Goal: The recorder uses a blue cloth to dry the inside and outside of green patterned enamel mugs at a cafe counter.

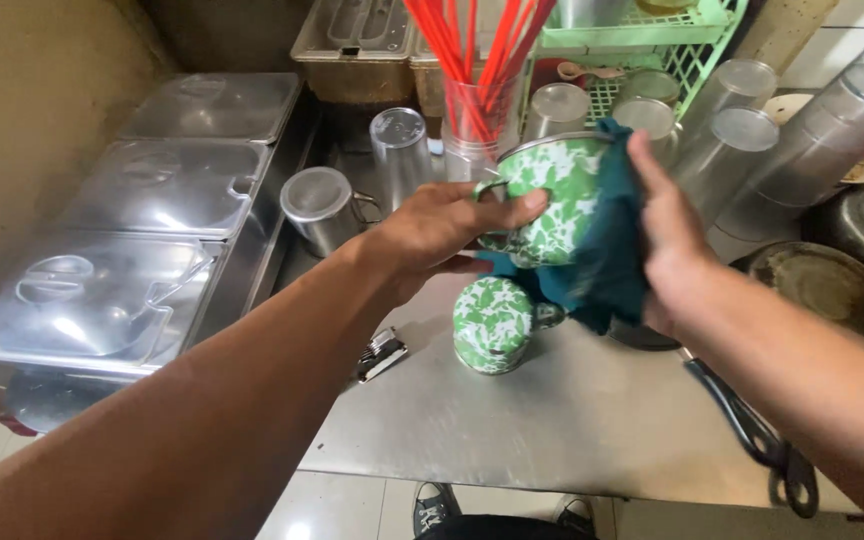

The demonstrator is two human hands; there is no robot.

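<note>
My left hand [442,232] clamps the green mug [552,195] by its side, tilted above the counter [572,420], while my right hand [667,235] presses a teal cloth [607,260] against it, another green mug [492,325] upside down just below.

Reaching in from both sides, left hand [442,235] curling fingers closed in a grip, right hand [667,240] pressing flat, fingers extended.

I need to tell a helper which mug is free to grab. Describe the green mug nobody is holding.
On the steel counter, look just below the left hand and right hand wiping a matching held mug with a dark teal cloth. The free mug stands upside down, green-and-white marbled, unlike the plain steel cups behind.
</note>
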